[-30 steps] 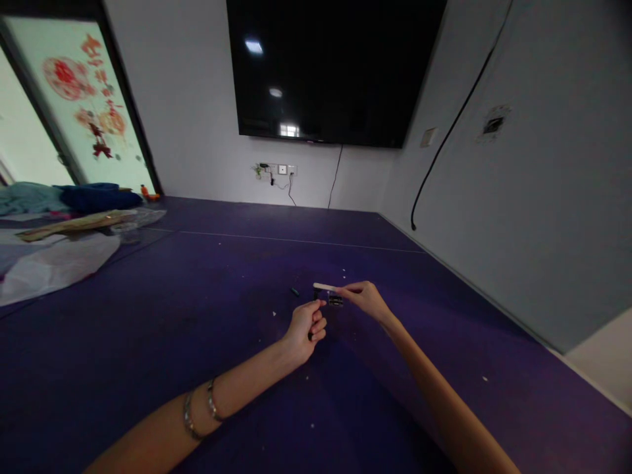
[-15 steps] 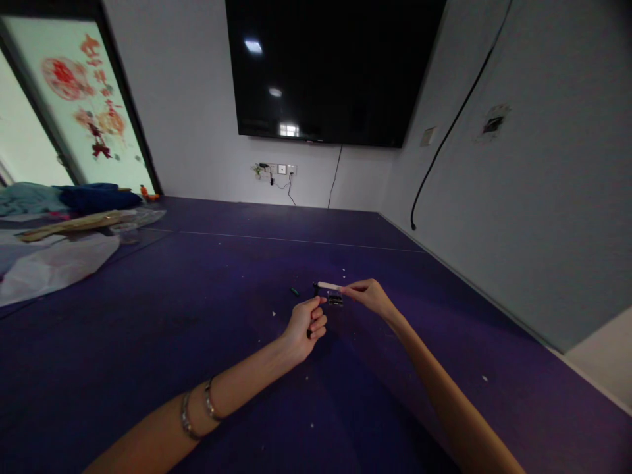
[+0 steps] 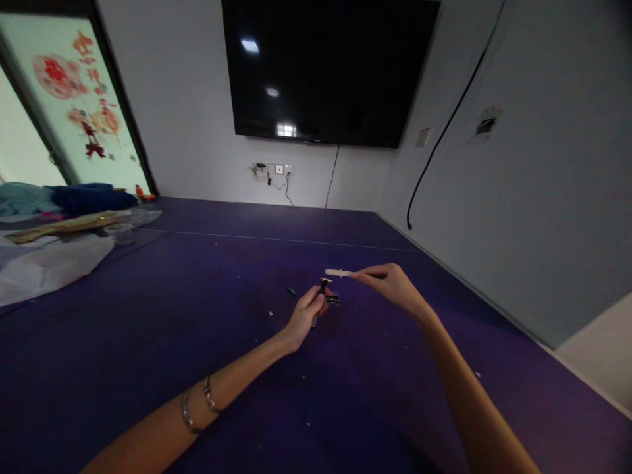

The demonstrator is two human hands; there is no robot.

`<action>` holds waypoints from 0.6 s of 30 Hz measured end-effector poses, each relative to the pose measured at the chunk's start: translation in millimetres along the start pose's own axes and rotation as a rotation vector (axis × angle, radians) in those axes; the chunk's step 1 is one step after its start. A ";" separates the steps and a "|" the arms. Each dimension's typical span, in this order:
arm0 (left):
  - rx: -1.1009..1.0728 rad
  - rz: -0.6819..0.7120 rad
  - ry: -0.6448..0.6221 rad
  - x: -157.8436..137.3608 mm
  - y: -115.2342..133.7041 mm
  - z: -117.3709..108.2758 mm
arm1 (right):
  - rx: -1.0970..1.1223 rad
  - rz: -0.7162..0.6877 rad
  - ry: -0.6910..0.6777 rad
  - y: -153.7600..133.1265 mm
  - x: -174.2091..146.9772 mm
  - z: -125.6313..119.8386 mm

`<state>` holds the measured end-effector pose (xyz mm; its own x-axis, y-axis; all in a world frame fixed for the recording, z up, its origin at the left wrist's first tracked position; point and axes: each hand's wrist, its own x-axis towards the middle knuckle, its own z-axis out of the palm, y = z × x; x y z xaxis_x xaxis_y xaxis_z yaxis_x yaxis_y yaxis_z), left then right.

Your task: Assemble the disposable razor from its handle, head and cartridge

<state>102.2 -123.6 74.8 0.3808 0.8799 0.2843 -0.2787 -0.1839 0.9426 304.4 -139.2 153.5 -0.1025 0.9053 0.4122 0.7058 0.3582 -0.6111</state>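
Note:
My left hand (image 3: 302,317) is closed around the dark handle of a razor (image 3: 323,286), its small silvery T-shaped head pointing up. My right hand (image 3: 388,284) pinches one end of a flat pale stick (image 3: 338,272). The stick's free end hovers just above and to the right of the razor head, with a gap between them. Small bits cling to the stick. Just beyond my left fingers, a little clear case (image 3: 334,299) with dark pieces inside lies on the purple surface (image 3: 237,368). A small dark-green cylinder (image 3: 291,291) rests left of the case.
White crumbs (image 3: 270,314) dot the purple surface. At the far left are white sheeting (image 3: 59,266), a long yellowish piece (image 3: 69,225) and blue cloth (image 3: 91,197). A wall-mounted television (image 3: 326,72) hangs ahead. A black cable (image 3: 444,135) dangles along the right wall.
The stick has lifted off the razor head, as my right hand moved up and to the right. My left hand has turned, tilting the razor and showing more of its handle.

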 end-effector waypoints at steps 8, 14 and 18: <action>0.044 0.104 -0.060 -1.1 0.7 -4.5 | 0.021 -0.075 -0.106 -29.2 -8.9 -2.2; 0.024 0.117 -0.051 -0.2 0.4 -5.2 | 0.014 -0.042 -0.152 -28.3 -8.8 -2.7; -0.030 0.093 -0.033 -0.9 3.6 -3.6 | 0.032 -0.024 -0.068 -23.1 -7.2 -3.5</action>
<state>97.7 -123.5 77.2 0.3808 0.8444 0.3768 -0.3403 -0.2510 0.9062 291.2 -154.8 167.0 -0.1675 0.9093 0.3810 0.6796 0.3864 -0.6236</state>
